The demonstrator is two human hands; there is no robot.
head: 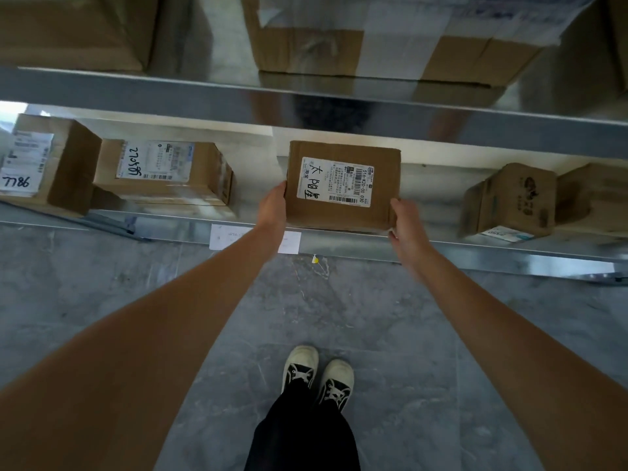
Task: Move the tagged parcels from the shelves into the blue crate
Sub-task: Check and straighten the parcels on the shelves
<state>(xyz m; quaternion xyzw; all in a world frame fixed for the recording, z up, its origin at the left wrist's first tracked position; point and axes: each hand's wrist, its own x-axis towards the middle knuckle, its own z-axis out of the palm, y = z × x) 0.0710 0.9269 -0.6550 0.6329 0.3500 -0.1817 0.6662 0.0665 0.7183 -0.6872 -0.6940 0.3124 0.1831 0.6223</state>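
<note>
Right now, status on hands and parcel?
Left hand and right hand grip middle parcel at shelf edge. Blue crate not in view. Path clear.

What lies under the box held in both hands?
The box overlaps the lower metal shelf's front edge and a white paper tag. Whether it rests there is hidden.

From my remote seat: a metal rack over a stone floor.

I look down on a grey marbled tile floor (390, 317) with pale veins. Two shiny galvanised steel shelves (441, 130) cross the view, the upper one mirroring dim shapes. A white paper slip (224, 236) sticks to the lower shelf's front edge. Light is soft and even.
</note>
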